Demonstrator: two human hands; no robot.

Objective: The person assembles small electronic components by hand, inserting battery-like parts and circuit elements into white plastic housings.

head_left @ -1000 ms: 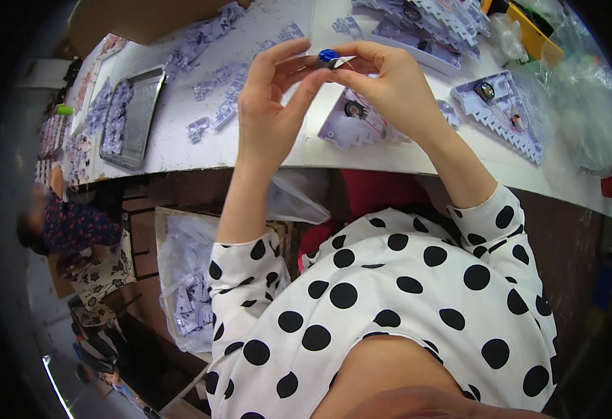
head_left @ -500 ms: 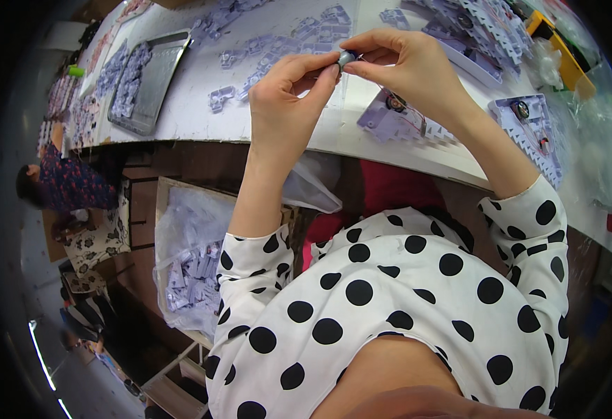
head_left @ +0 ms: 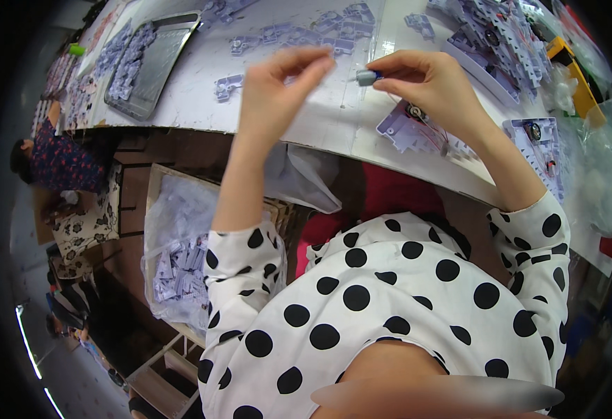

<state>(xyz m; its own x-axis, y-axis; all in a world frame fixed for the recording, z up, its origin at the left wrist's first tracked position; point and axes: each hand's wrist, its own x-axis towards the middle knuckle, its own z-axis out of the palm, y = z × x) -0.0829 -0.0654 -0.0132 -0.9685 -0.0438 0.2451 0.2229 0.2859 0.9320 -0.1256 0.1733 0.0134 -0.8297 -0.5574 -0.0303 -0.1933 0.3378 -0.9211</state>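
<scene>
Between thumb and fingertips my right hand [head_left: 424, 80] pinches a small grey motor [head_left: 366, 77] with a blue end, above the white table. My left hand [head_left: 281, 87] hovers to the left of it, apart from the motor and slightly smeared by motion. Its thumb and fingers look a little apart, and nothing shows between them. Under my right hand lies a pale lilac plastic housing [head_left: 396, 129] with a round dark part and thin wires. A small lilac plastic part [head_left: 228, 88] rests beside my left wrist.
Several lilac parts [head_left: 288, 35] lie across the far table. A metal tray [head_left: 170, 52] with more parts stands at the left. Housings [head_left: 484, 66] are piled at the right, near a yellow bin [head_left: 577, 84]. A plastic-lined box [head_left: 163, 209] stands below the table edge. A person [head_left: 68, 164] sits far left.
My left hand has let go of the motor and moved left, away from it. My right hand has shifted slightly right and down with the motor still in its fingers.
</scene>
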